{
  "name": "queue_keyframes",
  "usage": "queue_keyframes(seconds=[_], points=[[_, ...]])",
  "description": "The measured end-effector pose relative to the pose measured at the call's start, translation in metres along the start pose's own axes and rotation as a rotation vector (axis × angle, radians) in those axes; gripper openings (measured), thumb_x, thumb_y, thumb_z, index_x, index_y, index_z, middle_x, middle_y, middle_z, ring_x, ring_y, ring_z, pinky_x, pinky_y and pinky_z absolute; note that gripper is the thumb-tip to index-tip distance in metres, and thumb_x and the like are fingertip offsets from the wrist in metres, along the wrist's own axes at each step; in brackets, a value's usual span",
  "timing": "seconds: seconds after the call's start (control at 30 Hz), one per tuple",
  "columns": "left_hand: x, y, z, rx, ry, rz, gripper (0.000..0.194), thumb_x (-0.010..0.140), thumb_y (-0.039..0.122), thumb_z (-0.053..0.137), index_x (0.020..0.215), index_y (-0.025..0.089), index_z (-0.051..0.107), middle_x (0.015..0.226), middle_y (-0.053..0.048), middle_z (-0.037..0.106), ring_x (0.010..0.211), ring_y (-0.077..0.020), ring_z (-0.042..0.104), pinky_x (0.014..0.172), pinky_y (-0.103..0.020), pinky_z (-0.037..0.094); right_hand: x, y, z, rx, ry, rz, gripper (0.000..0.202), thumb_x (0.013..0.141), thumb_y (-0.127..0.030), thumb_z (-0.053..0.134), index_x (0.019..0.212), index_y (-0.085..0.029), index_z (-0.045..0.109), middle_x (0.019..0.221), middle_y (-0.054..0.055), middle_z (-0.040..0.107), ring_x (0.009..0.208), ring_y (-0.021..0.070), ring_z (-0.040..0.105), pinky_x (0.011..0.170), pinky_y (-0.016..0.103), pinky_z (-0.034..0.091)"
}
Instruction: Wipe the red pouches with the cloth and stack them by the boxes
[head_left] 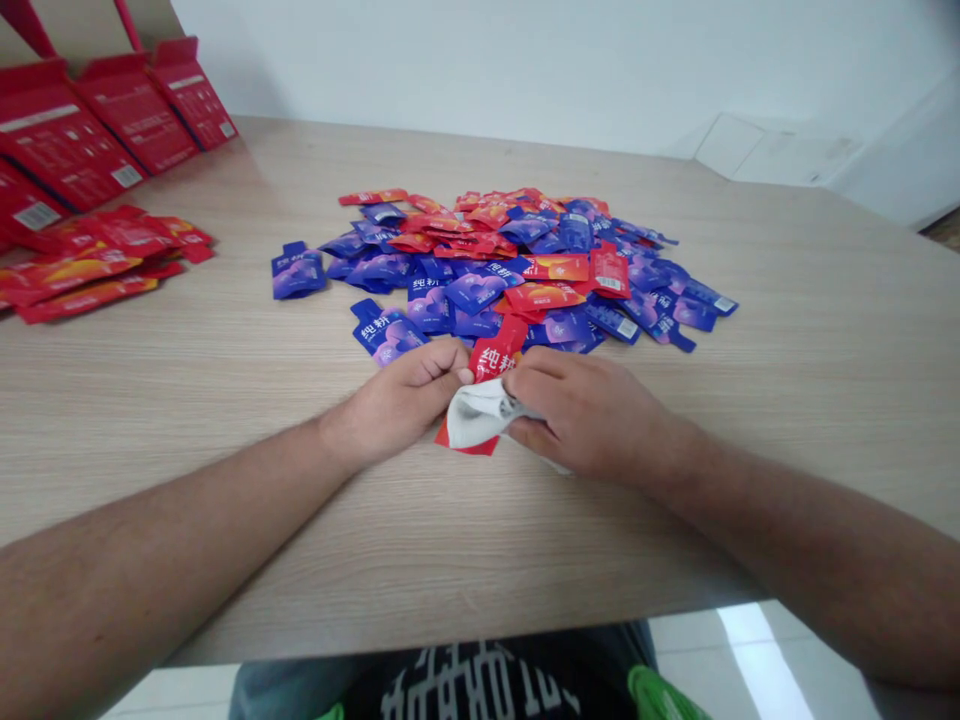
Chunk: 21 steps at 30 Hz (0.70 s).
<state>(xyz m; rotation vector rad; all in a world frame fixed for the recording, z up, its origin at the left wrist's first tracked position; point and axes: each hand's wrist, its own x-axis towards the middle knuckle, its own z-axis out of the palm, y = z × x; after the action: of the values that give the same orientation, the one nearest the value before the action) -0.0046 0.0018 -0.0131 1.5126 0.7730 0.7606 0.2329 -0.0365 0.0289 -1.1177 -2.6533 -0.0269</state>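
Note:
Between my hands, near the middle of the table, is a red pouch (pixel 495 355) with white lettering. My left hand (pixel 411 392) is closed on the pouch's left edge, with thumb and fingers pinched together. A white cloth (pixel 477 412) lies over the lower part of the pouch, bunched in the closed fingers of my right hand (pixel 581 410). The pouch's lower corners show orange-red beneath the cloth. Just beyond my hands spreads a pile of blue-purple pouches (pixel 476 288) and red-orange pouches (pixel 555 267), overlapping one another.
Open red boxes (pixel 139 115) stand at the back left. In front of them lies a stack of red-orange pouches (pixel 97 262). A white wall (pixel 480 70) runs behind the wooden table (pixel 315 590), whose front edge is close to my body.

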Motion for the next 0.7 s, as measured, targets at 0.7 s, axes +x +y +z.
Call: queue_keyframes(seconds=[0.7], points=[[0.0,-0.004,-0.002,-0.002,-0.015,0.005,0.025,0.097,0.039,0.061,0.085,0.019,0.052,0.074,0.003,0.054,0.06,-0.0096,0.045,0.054,-0.022,0.035,0.0,0.001,-0.001,-0.009,-0.018,-0.062,0.012,0.099,-0.032,0.06,0.1,-0.02,0.062,0.102,0.007,0.067,0.086,0.0215,0.06,0.069,0.032,0.038]])
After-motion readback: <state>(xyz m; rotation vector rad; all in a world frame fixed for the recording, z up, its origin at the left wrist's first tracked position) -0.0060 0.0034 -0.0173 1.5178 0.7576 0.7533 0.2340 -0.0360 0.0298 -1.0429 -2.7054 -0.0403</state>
